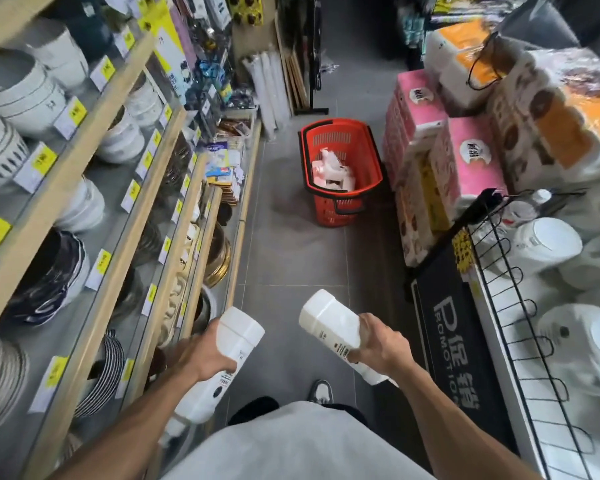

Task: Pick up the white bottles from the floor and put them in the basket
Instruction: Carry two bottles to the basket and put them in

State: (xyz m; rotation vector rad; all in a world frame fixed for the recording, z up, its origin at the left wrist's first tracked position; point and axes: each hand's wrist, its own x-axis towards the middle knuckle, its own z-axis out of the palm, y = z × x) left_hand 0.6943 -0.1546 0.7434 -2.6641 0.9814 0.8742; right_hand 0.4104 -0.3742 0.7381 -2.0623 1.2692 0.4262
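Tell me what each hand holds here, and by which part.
The left hand grips the left bottle around its middle; the right hand grips the right bottle around its middle, nearer its narrow end.

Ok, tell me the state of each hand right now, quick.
Left hand: closed, holding the left white bottle.
Right hand: closed, holding the right white bottle.
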